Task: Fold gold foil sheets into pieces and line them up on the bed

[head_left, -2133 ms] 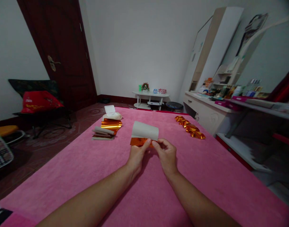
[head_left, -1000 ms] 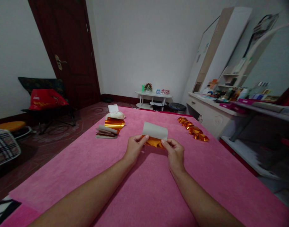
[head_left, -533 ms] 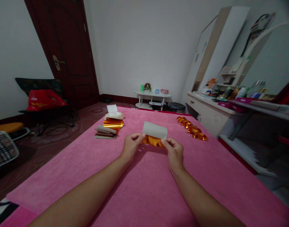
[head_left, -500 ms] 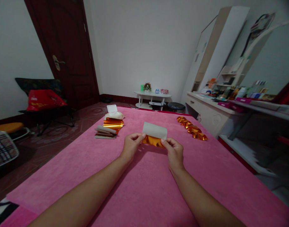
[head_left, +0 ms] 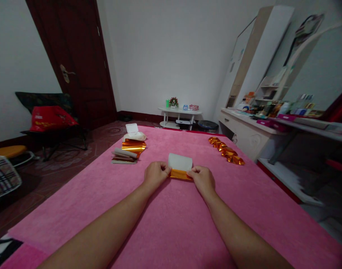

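Note:
Between my hands is a sheet of gold foil paper, its pale back facing me and its near edge turned over in a shiny gold band. My left hand pinches the left end of that band. At the right end, my right hand grips it between thumb and fingers. The sheet is low over the pink cloth; whether it touches is hard to tell. To the left are gold foil sheets and a stack of folded pale-backed papers. Several folded gold foil pieces lie in a row to the right.
An open white pack sits behind the foil sheets. Beyond the cloth stands a low white table with small items. A cluttered dressing table is at the right; a chair with a red bag is at the left.
Both hands have moved slightly down toward me with the foil paper. The gold band at its near edge now looks flatter and straighter.

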`<state>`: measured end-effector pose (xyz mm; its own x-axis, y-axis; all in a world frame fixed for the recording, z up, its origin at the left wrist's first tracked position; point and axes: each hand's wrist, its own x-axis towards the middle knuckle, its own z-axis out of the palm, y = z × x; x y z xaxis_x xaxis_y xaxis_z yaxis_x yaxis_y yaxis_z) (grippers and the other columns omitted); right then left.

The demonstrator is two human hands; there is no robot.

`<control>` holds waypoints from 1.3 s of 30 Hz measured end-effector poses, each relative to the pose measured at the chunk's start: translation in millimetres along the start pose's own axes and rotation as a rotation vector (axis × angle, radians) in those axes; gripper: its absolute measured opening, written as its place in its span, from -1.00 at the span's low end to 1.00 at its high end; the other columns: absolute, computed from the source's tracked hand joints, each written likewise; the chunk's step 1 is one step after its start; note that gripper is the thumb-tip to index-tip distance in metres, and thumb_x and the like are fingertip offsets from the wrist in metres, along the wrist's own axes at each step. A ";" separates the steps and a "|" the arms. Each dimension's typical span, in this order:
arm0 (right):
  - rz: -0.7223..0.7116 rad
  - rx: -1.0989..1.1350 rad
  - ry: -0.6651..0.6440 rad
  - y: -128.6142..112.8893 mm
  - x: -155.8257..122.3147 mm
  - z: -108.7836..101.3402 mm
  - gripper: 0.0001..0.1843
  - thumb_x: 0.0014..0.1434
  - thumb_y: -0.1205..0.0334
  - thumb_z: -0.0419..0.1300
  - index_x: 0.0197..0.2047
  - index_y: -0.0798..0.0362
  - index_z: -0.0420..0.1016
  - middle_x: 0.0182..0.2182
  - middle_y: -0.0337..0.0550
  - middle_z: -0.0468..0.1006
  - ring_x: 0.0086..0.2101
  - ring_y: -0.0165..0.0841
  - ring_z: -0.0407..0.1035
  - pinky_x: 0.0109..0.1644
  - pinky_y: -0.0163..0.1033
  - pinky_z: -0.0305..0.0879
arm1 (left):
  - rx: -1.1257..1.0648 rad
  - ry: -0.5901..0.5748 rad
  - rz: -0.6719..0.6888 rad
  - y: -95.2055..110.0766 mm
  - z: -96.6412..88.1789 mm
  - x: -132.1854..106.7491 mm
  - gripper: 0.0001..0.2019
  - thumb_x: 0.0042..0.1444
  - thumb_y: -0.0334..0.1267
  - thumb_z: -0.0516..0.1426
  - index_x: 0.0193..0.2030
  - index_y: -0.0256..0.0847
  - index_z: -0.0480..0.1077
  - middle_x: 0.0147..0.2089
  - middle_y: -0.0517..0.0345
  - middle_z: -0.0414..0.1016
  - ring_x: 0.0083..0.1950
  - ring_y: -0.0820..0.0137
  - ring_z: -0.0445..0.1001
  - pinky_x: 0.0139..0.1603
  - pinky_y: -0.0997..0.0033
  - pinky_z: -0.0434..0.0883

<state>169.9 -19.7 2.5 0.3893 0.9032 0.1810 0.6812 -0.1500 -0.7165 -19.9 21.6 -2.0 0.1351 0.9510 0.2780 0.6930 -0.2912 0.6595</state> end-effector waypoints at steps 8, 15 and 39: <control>0.009 -0.328 -0.046 -7.5 -4.9 3.8 -0.89 -0.05 0.16 0.18 -0.51 -0.10 0.53 -0.51 -0.27 0.54 -0.44 -0.35 0.42 -0.48 -0.34 0.04 | 0.293 -0.070 -0.018 2.7 6.0 1.7 -0.84 -0.01 -0.13 0.15 -0.45 -0.15 0.46 -0.39 0.14 0.51 -0.34 0.34 0.42 -0.34 0.43 0.18; -0.015 -0.388 -0.055 -8.7 -8.5 2.9 -0.90 -0.02 0.14 0.17 -0.46 -0.09 0.50 -0.47 -0.26 0.55 -0.39 -0.30 0.45 -0.47 -0.32 0.05 | 0.321 0.102 0.196 1.4 6.8 1.1 -0.78 -0.09 -0.24 0.26 -0.26 -0.18 0.42 -0.18 0.07 0.41 -0.12 0.27 0.35 -0.19 0.36 0.23; -0.777 -0.792 -0.140 -31.6 -28.5 15.5 -0.78 0.23 0.35 0.06 -0.16 0.08 0.53 -0.23 -0.02 0.44 -0.15 -0.21 0.23 -0.20 -0.17 0.14 | -0.337 -0.330 0.363 -16.4 12.8 18.0 -0.94 -0.08 -0.38 0.25 -0.41 -0.27 0.54 -0.42 0.19 0.46 -0.38 0.47 0.40 -0.35 0.55 0.32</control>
<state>127.7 -34.5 9.5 -0.3535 0.8926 0.2797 0.9309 0.3063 0.1989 -19.7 44.8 -16.8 0.5720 0.7506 0.3308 0.3058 -0.5693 0.7631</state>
